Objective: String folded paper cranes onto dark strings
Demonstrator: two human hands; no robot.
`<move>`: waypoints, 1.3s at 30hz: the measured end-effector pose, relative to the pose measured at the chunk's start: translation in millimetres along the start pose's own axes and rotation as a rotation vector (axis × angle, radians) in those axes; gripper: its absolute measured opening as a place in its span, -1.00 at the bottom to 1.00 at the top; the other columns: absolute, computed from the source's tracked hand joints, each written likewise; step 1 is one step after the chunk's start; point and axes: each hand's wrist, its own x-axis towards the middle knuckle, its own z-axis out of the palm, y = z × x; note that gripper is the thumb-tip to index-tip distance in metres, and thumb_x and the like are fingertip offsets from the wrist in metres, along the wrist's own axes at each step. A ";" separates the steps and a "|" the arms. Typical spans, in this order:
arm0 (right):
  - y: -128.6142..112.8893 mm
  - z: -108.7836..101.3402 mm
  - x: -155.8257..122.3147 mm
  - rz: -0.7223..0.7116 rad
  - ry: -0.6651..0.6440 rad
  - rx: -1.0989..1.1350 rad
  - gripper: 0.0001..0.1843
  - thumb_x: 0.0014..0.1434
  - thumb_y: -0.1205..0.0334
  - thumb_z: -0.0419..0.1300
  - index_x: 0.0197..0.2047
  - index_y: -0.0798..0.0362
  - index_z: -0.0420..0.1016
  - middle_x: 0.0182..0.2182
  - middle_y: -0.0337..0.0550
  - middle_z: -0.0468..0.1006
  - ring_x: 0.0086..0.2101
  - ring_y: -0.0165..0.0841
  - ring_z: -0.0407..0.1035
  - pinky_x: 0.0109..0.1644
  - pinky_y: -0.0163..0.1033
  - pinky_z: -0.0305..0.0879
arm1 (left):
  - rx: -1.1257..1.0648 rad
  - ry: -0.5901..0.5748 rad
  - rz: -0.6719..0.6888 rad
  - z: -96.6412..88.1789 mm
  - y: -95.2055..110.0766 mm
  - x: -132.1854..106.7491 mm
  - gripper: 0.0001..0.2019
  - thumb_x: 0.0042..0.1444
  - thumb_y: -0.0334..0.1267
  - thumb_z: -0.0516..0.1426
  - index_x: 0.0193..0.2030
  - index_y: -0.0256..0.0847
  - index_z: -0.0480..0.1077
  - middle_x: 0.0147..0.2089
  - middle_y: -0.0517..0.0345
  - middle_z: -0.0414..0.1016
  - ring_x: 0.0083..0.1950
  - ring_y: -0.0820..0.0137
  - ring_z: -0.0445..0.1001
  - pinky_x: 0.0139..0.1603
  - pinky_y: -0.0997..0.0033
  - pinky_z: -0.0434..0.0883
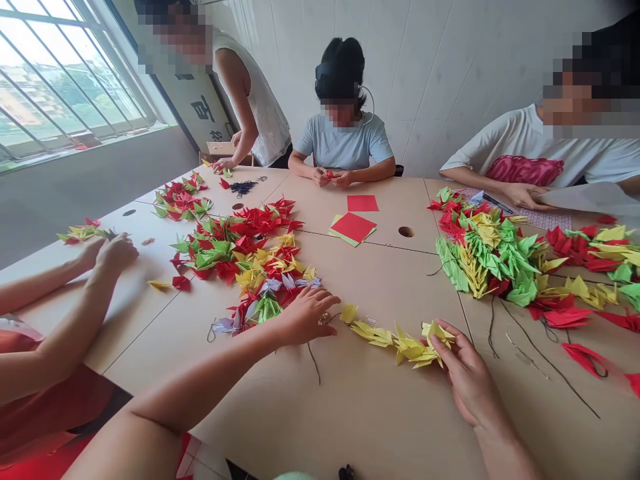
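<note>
My right hand (465,370) pinches the near end of a string of folded yellow paper cranes (410,343) between thumb and fingers. The string lies across the table, its far end close to my left hand. My left hand (307,317) hovers by the multicoloured pile, fingers outstretched and thumb apart. A dark thread shows near its fingertips, but whether the hand touches it is unclear. Beside and partly behind this hand spreads a pile of red, yellow, green and pale purple folded paper cranes (250,250).
Another heap of paper cranes (493,247) lies right, with loose dark threads (545,363) nearby. Red paper squares (354,228) lie mid-table near a round hole (406,232). Co-workers sit or stand around the table; one at left handles cranes (83,232).
</note>
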 end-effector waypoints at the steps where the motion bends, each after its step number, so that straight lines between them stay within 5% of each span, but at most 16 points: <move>1: 0.3 0.0 0.4 -0.002 -0.001 -0.003 -0.09 -0.29 -0.20 0.47 0.10 0.01 0.40 -0.35 -0.16 0.63 -0.12 -0.10 0.52 -0.12 -0.19 0.46 | -0.009 0.006 -0.018 -1.4 -3.4 -2.1 -0.52 0.05 -0.11 0.28 0.09 -0.19 0.36 0.06 -0.06 0.47 0.11 0.13 0.39 0.17 0.10 0.29; 8: 3.8 -1.1 3.8 -0.006 -0.011 -0.019 -0.09 -0.29 -0.21 0.47 0.11 0.00 0.39 -0.34 -0.17 0.63 -0.16 -0.13 0.51 -0.13 -0.19 0.46 | -0.053 0.017 -0.030 0.2 -13.8 -11.7 -0.94 0.16 -0.29 0.17 -0.26 -0.18 0.47 -0.26 0.11 0.55 -0.12 0.28 0.48 0.05 0.27 0.31; 16: 5.9 -2.8 3.8 -0.019 -0.011 -0.049 -0.08 -0.28 -0.23 0.45 0.12 0.01 0.38 -0.32 -0.15 0.63 -0.11 -0.13 0.49 -0.10 -0.18 0.45 | -0.065 0.094 -0.099 -2.1 -9.8 -10.5 -0.82 0.21 -0.41 0.02 -0.27 -0.23 0.46 -0.28 0.03 0.55 -0.19 0.29 0.48 -0.10 0.31 0.39; 23: 7.0 -3.1 4.6 -0.023 -0.020 -0.061 -0.11 -0.23 -0.22 0.44 0.13 0.01 0.39 -0.33 -0.15 0.63 -0.13 -0.12 0.49 -0.08 -0.16 0.45 | -0.099 -0.026 0.004 -1.1 -8.9 -12.4 -0.76 0.10 -0.37 0.18 -0.07 -0.13 0.48 -0.14 0.07 0.56 -0.06 0.26 0.48 -0.03 0.33 0.37; 29: 9.2 -4.3 5.6 -0.021 -0.029 -0.070 -0.10 -0.22 -0.23 0.43 0.14 0.00 0.37 -0.30 -0.15 0.64 -0.10 -0.12 0.49 -0.07 -0.17 0.45 | -0.131 -0.042 0.023 2.5 -2.8 -7.3 -0.90 0.16 -0.37 0.12 -0.31 -0.19 0.48 -0.25 0.06 0.54 -0.14 0.28 0.47 -0.05 0.32 0.34; 35: 9.6 -3.6 7.9 -0.004 -0.031 -0.092 -0.05 -0.26 -0.26 0.43 0.14 0.01 0.35 -0.33 -0.14 0.64 -0.10 -0.09 0.49 -0.04 -0.13 0.43 | -0.240 0.068 -0.073 -22.4 -1.5 -4.0 -0.83 0.28 -0.28 0.04 -0.24 -0.21 0.44 -0.30 0.13 0.55 -0.26 0.41 0.50 -0.22 0.47 0.39; 39: 10.0 -4.3 7.8 0.001 -0.035 -0.116 -0.09 -0.24 -0.28 0.41 0.13 -0.02 0.35 -0.31 -0.15 0.64 -0.05 -0.09 0.47 -0.07 -0.17 0.44 | -0.285 0.148 -0.225 -47.0 -19.4 21.4 -0.76 0.35 -0.19 -0.03 -0.09 -0.25 0.40 -0.28 0.15 0.55 -0.29 0.46 0.52 -0.27 0.49 0.46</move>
